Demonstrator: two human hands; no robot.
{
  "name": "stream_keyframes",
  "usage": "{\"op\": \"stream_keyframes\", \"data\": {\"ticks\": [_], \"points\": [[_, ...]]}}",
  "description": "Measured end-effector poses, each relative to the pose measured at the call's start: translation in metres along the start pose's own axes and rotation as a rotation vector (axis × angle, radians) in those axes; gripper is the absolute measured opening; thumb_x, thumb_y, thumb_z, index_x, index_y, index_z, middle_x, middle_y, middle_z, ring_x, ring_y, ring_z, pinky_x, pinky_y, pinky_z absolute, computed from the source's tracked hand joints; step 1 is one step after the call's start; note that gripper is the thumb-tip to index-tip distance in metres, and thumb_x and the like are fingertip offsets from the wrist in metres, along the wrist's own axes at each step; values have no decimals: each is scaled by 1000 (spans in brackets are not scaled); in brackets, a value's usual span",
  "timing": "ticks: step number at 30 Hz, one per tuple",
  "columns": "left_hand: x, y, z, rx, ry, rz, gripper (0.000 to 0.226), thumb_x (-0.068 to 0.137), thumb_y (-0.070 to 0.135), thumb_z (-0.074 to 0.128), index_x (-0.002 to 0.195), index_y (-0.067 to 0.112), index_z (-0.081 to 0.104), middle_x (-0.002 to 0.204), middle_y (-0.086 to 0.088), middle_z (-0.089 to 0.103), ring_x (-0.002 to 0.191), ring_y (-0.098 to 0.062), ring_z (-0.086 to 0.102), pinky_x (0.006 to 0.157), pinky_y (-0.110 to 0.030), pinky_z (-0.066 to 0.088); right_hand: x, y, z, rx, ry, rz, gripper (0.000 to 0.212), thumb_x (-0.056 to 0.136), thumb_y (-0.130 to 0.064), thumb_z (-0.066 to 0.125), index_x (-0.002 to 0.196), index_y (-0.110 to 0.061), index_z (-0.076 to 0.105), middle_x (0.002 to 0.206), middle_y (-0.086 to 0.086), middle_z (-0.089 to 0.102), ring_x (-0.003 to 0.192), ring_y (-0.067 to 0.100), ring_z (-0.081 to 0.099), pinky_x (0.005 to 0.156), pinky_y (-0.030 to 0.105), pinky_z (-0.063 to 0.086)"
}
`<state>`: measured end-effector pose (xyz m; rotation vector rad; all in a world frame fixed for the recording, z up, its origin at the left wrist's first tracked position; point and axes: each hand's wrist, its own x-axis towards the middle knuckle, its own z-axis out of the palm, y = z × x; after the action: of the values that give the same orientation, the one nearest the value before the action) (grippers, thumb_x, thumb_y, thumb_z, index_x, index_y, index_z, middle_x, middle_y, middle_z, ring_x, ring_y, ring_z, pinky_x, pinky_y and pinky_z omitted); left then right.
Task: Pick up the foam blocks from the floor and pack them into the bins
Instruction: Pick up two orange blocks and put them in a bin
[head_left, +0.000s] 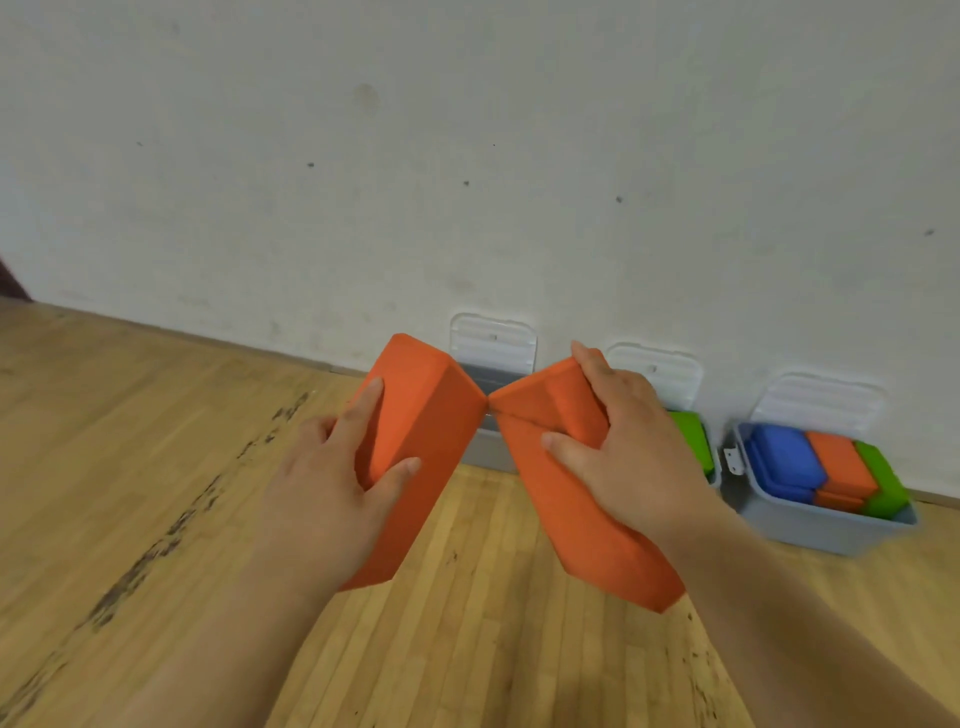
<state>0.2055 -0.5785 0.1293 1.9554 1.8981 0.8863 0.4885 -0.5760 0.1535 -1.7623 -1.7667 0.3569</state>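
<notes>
Floor (156, 441) of pale wood fills the left of my feed, crossed by a streak of dark scuffs (171, 525) that runs toward the wall (467, 156).

My left hand (332, 483) grips the left block (431, 415), an orange foam brick held off the floor and tilted up and away. The thumb curls over its near face and the forefinger lies along its left side. Its top corner touches the top corner of the right block (587, 530), so the two make a V.

Behind that meeting point the grey left bin (485, 447) stands at the foot of the wall. The blocks cover most of it, and I cannot tell what it holds. Its left lid (493, 343) leans upright against the wall.

My right hand (628, 452) holds the right block from above, thumb across the near face and fingers curled over the top edge. A seam crosses this block near the top. I cannot tell whether it is one piece or two.

That hand hides most of the mid bin (716, 470). A green block (688, 439) shows inside it, and the mid lid (654, 371) stands against the wall too.

Just beside it the right bin (815, 530) sits in plain sight with the right lid (821, 400) up. It is packed with a blue block (784, 457), a packed orange block (839, 462) and a far green block (883, 483), side by side.
</notes>
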Motion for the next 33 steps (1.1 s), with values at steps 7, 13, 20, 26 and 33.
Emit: {"op": "stream_keyframes", "data": {"ticks": [7,13,20,26,33], "points": [[117,4,46,-4,-61,-18,82,87,70,56,152,62,6,124,11,41,104,-14,54,81,-40,51,112,43,17,-9,-30,29,93,86,-49,73,155,-58,11,149,-11,36,133,9,43,96,23,34],[242,-21,108,-11,-165,59,82,86,68,58,154,60,12,121,13,41,105,-9,47,78,-33,40,202,73,61,-35,59,141,94,84,-49,75,155,-57,15,147,-12,38,129,13,48,102,31,42],[416,-57,134,-13,-292,109,82,89,66,58,156,57,12,131,9,46,118,-17,53,85,-33,39,336,70,112,-46,105,274,95,83,-52,74,156,-53,14,147,-11,41,131,13,48,107,35,43],[530,-75,169,1,-364,140,82,88,69,55,155,58,9,122,11,44,109,-15,55,80,-36,44,421,87,147,-56,104,368,96,82,-50,77,156,-51,16,148,-9,45,133,16,46,110,35,40],[614,-94,252,-15,-446,36,83,87,68,59,153,62,8,122,9,45,106,-15,55,85,-37,47,519,158,189,-50,3,442,93,83,-49,78,159,-43,23,154,-7,44,140,19,40,117,36,34]]}}
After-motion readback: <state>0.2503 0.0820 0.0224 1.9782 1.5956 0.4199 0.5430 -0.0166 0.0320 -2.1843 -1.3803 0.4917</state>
